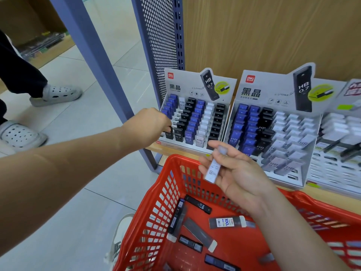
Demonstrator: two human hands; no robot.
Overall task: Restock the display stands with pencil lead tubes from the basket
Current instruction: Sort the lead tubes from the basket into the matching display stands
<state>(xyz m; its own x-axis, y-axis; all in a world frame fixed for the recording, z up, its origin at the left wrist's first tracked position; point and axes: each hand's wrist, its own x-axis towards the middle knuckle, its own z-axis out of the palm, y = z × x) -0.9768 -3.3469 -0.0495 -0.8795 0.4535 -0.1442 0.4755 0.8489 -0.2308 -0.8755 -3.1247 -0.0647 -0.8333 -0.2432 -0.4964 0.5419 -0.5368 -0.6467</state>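
Right fingers (204, 166) around white tube (214, 167), left fingers (166, 123) around black tube (169, 133); wooden shelf (168, 148), tiled floor (88, 118).

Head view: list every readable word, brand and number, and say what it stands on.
"deli": top of left display stand and right display stand.
"黑晶": both stands.
"HB 0.7": both stands, slotted tubes, black tube in the basket.
"100": labelled tube.
Too blurred: held tube, smaller stand print.

We see a pale tiled floor (93, 173) on the left, a slanting blue-grey post (93, 55) and a perforated metal panel (156, 36) rising from it, a wood-grain wall panel (273, 32) far right, and a low wooden shelf (45, 47) far left.
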